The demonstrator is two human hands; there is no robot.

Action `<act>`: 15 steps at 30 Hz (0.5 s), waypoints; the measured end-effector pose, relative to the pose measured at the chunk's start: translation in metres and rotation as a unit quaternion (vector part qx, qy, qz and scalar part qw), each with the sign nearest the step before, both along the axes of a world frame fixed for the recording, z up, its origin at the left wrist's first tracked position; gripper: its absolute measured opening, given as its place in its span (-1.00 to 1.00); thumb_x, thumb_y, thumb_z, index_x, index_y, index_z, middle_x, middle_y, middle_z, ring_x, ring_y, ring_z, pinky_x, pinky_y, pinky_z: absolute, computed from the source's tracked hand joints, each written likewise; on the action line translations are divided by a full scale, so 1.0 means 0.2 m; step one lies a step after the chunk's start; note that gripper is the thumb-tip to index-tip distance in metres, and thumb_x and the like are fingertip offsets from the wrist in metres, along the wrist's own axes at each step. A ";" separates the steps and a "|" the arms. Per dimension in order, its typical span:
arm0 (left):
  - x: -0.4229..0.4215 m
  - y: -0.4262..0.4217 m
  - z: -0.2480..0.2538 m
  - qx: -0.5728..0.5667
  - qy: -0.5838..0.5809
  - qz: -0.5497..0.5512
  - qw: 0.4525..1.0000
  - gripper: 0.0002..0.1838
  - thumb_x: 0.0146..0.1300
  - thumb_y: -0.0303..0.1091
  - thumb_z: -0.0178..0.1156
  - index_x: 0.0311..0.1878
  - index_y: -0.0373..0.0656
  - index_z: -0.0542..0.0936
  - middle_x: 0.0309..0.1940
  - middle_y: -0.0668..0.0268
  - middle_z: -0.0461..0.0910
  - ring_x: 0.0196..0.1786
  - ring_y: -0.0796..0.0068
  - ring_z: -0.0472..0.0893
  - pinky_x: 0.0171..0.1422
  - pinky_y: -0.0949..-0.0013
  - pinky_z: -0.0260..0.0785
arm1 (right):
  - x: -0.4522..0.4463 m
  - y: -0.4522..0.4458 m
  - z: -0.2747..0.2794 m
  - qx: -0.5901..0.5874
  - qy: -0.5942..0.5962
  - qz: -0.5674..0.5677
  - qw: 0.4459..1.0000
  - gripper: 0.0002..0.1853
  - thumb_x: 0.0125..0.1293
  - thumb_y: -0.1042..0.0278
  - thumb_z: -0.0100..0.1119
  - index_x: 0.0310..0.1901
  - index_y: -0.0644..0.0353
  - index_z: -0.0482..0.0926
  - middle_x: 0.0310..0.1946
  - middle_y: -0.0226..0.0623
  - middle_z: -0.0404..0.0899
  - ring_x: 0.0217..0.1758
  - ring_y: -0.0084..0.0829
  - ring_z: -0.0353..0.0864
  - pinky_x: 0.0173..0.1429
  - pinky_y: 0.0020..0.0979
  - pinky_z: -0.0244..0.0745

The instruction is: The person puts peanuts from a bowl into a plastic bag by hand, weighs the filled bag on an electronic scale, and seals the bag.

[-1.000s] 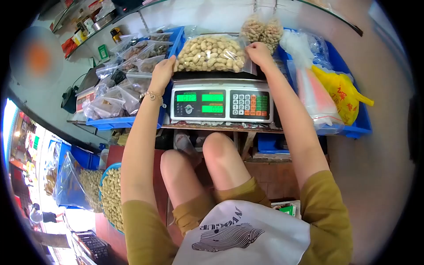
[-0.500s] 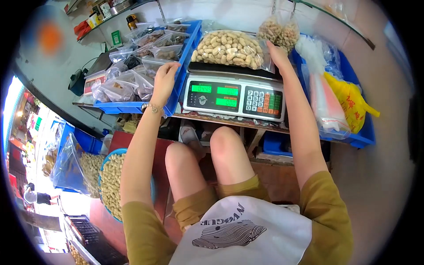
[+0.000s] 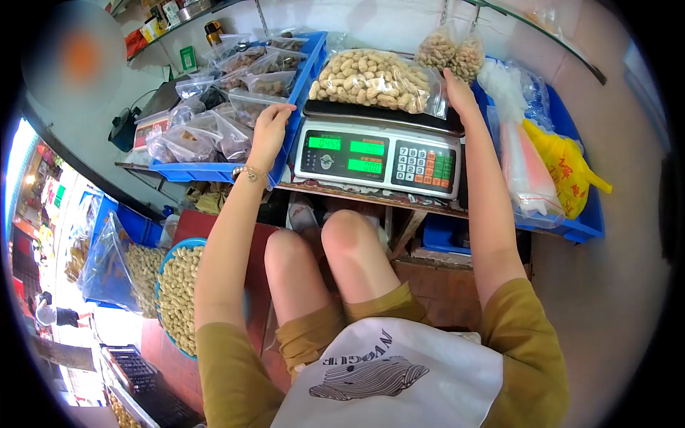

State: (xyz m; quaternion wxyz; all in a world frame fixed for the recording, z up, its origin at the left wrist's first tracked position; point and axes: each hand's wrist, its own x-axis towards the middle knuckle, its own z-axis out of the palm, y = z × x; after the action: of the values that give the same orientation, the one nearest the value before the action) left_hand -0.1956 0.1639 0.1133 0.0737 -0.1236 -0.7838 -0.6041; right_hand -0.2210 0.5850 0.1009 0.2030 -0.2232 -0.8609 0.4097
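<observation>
A clear bag of peanuts (image 3: 371, 80) lies on the black top of a digital scale (image 3: 378, 158) with lit green displays. My right hand (image 3: 457, 91) is at the bag's right end, beside the plastic edge, its fingers apart from the bag as far as shows. My left hand (image 3: 272, 127) hovers over the right edge of a blue tray, left of the scale, with nothing visible in it; its fingers are bent, the index pointing toward the scale.
Small filled bags fill the blue tray (image 3: 207, 173) at left. At right, a blue bin (image 3: 586, 222) holds plastic bags and a yellow bag (image 3: 560, 167). Two peanut bags (image 3: 451, 53) hang behind. A basin of peanuts (image 3: 180, 296) stands lower left. A distant person (image 3: 53, 314) is at far left.
My left hand has let go of the peanut bag and moved left, off the scale. My right hand has shifted slightly from the bag's end. The view has swung left.
</observation>
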 end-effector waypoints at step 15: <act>-0.04 -0.02 -0.06 -0.016 0.037 0.024 0.999 -0.76 0.32 -0.36 0.11 -0.06 -0.28 0.65 -0.16 0.25 0.63 -0.10 0.50 0.55 0.05 0.45 0.34 | 0.10 -0.07 0.05 -0.001 -0.031 -0.009 0.999 -0.28 0.37 -0.40 -0.29 -0.30 0.12 0.68 -0.24 -0.26 0.61 -0.08 -0.23 0.47 0.05 -0.11 0.17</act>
State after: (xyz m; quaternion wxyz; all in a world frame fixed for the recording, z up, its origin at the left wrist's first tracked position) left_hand -0.2039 0.1605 0.1011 0.1153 -0.1283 -0.7931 -0.5842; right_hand -0.2017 0.5702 0.1110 0.1796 -0.2439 -0.8645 0.4012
